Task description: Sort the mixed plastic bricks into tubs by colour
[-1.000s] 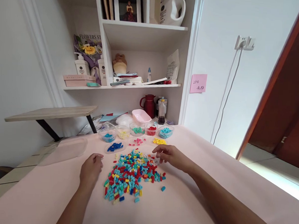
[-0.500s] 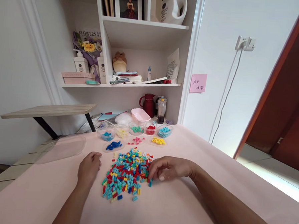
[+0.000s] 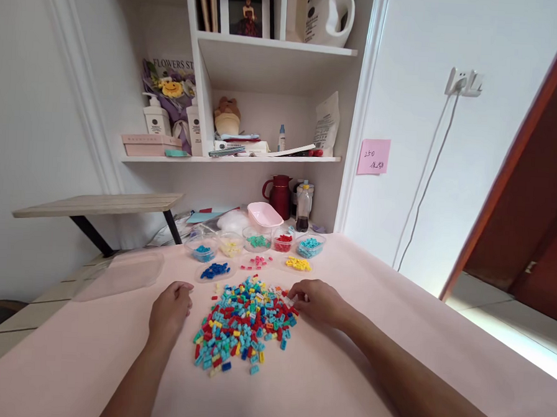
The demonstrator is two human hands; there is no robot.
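Note:
A heap of small toy building bricks (image 3: pixel 244 325) in mixed colours lies on the pink-covered table. My left hand (image 3: pixel 170 308) rests to the left of the heap, apart from it, with its fingers curled in; whatever they may hold is hidden. At the heap's upper right edge is my right hand (image 3: pixel 318 302), thumb and fingers drawn together at the bricks. What is between those fingertips is too small to make out. Behind the heap stand clear tubs of sorted bricks: dark blue (image 3: pixel 215 270), yellow (image 3: pixel 298 264), pink (image 3: pixel 256 263), green (image 3: pixel 258 241), red (image 3: pixel 283 242) and light blue (image 3: pixel 310 246).
A clear lid (image 3: pixel 120 276) lies at the table's left. A pink basin (image 3: pixel 265 215), a red jug (image 3: pixel 280 196) and a bottle of dark liquid (image 3: pixel 303 208) stand at the back. Above is a white shelf unit (image 3: pixel 277 46); a small wooden stand (image 3: pixel 101 204) is at left.
My right hand has moved up along the heap's right side, uncovering bricks there, and its fingers have drawn together. The left hand keeps its place. The view has shifted slightly.

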